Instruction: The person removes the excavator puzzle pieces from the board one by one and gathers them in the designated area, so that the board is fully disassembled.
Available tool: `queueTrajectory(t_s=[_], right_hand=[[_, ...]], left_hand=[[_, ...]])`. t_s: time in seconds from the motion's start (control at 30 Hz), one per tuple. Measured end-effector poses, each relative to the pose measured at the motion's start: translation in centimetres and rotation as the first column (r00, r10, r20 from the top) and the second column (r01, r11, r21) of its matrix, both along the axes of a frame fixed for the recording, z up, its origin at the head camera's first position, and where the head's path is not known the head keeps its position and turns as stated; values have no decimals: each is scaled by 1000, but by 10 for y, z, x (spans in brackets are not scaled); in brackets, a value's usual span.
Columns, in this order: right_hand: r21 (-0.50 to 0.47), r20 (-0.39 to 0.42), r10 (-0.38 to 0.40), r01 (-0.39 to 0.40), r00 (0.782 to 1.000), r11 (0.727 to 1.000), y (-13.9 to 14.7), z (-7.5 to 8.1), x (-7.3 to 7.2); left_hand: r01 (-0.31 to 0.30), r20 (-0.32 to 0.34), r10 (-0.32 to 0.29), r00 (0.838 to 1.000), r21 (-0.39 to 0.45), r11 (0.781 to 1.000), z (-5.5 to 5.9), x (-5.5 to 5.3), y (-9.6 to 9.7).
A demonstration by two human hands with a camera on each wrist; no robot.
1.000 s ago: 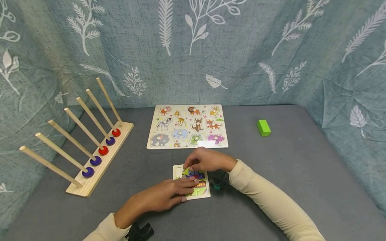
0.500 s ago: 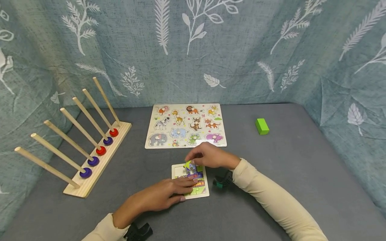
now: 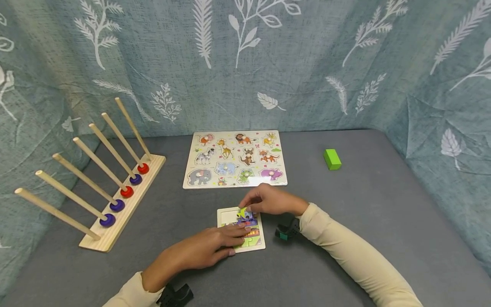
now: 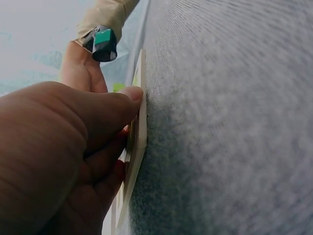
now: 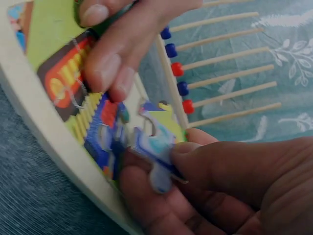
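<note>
A small jigsaw tray with a pale wooden rim point(image 5: 54, 132) lies on the table in front of the person. Brightly printed pieces fill its lower part, while bare wood shows at the upper left. My left hand point(image 3: 209, 247) rests its extended fingers on the fitted pieces, thumb along the tray's near edge. Over the tray's upper part, my right hand point(image 3: 270, 199) pinches a jigsaw piece point(image 5: 159, 142) between thumb and fingers. That piece, blue, yellow and green, is tilted in the right wrist view. Part of the tray is hidden under both hands.
Behind the tray lies an animal peg puzzle board point(image 3: 235, 160). A wooden stand with upright pegs point(image 3: 122, 204) and red and blue rings is at the left. One green block point(image 3: 332, 159) sits at the back right. Patterned curtain point(image 3: 307, 76) encloses the table.
My right hand lifted slightly and shifted right with the jigsaw piece, which has turned in its fingers. My left hand stays on the tray. The whole head view drifted a little left.
</note>
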State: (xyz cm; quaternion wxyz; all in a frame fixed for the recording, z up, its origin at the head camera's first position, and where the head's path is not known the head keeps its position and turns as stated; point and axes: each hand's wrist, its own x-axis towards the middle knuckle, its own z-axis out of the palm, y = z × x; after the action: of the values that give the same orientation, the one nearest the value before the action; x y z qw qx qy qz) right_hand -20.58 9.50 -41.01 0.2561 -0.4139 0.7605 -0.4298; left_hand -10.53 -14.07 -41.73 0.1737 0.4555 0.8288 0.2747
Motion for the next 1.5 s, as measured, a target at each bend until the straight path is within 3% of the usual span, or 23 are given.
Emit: queueTrajectory(t_s=[0.43, 0.7, 0.9, 1.2, 1.5], right_hand=[[-9, 7, -14, 14, 1000, 1000, 1, -1, 0], [-2, 35, -76, 76, 997, 997, 14, 15, -3], [18, -12, -89, 89, 996, 996, 24, 22, -6], [-9, -48, -85, 84, 995, 996, 35, 19, -9], [-13, -52, -123, 123, 991, 992, 50, 17, -11]], left_hand=[[26, -112, -25, 993, 1, 1000, 4, 1, 1], [52, -55, -51, 997, 13, 999, 3, -2, 4], [47, -33, -47, 998, 12, 999, 3, -2, 6], [85, -49, -84, 995, 19, 996, 0, -5, 6], [83, 40, -85, 996, 42, 996, -1, -8, 8]])
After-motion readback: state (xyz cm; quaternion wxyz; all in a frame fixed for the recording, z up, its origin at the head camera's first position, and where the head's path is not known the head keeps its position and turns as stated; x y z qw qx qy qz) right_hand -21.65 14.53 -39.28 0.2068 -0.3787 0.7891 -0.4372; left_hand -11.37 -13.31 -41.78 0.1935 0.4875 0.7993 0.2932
